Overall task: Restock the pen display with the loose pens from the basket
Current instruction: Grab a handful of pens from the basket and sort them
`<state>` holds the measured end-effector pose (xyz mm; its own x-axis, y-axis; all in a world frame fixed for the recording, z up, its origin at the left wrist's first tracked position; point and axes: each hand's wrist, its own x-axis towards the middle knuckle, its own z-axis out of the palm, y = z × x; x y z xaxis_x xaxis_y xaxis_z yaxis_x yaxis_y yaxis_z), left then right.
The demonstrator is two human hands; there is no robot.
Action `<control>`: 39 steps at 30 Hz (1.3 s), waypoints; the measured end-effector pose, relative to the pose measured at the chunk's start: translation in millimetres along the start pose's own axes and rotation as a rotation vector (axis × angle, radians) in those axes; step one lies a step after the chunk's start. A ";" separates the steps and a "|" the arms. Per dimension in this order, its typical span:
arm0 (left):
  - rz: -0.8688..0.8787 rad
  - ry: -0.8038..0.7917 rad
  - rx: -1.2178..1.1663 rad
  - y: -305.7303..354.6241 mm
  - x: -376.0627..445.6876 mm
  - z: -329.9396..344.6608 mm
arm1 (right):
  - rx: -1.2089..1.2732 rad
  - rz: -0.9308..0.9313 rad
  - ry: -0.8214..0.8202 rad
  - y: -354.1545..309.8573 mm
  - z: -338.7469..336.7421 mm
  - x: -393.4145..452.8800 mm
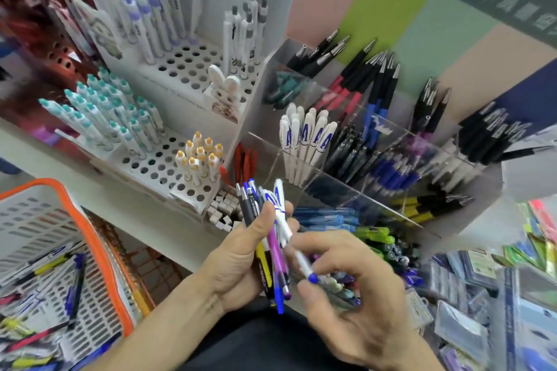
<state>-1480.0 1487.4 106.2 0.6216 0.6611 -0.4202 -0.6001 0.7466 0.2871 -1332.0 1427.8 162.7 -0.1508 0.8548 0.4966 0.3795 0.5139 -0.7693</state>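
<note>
orange-rimmed basket (90, 238) holding loose pens (45, 295)

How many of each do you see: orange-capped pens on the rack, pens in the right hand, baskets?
Orange-capped pens: 8
White pen in the right hand: 1
Basket: 1
Total: 10

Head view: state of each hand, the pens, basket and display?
left hand: grips a mixed bunch of pens, tips up
right hand: pinches one white pen, pulling it from the bunch
basket: loose pens lying inside
clear display: compartments hold upright pens; white pens with blue print in one
perforated rack: partly filled, many holes free
</note>
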 end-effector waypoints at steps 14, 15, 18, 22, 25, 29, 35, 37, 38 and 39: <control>0.033 -0.078 0.368 -2.5 1.6 4.4 | -0.186 0.137 -0.060 19.9 -14.8 11.6; 0.009 -0.128 0.407 -2.8 0.4 5.5 | -0.203 0.210 0.000 21.1 -13.7 15.3; -0.099 -0.279 0.454 -2.3 -1.6 6.6 | -0.159 0.530 0.050 25.2 -12.8 24.1; -0.165 -0.416 0.550 -0.8 -0.3 9.4 | 0.110 0.843 -0.087 26.5 -16.7 40.6; -0.188 -0.487 0.522 -1.8 0.8 8.9 | 0.212 0.901 -0.119 23.0 -22.5 49.6; -0.191 -0.518 0.561 -0.7 1.6 7.0 | 0.206 0.826 -0.071 19.2 -26.6 58.1; -0.173 -0.566 0.585 -0.5 1.4 4.3 | 0.311 0.607 0.330 21.3 -40.6 73.1; -0.188 -0.543 0.552 -1.3 0.9 3.0 | 0.281 0.447 0.439 15.1 -49.3 76.9; -0.198 -0.504 0.516 -2.7 0.8 2.7 | 0.263 0.361 0.480 10.4 -52.2 77.4; -0.199 -0.447 0.465 -4.2 0.8 2.6 | 0.240 0.274 0.502 4.9 -53.7 76.6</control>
<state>-1475.7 1485.0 106.9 0.9067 0.3994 -0.1352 -0.2353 0.7453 0.6238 -1292.7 1492.0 218.6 0.3927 0.8499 0.3514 0.1188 0.3320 -0.9358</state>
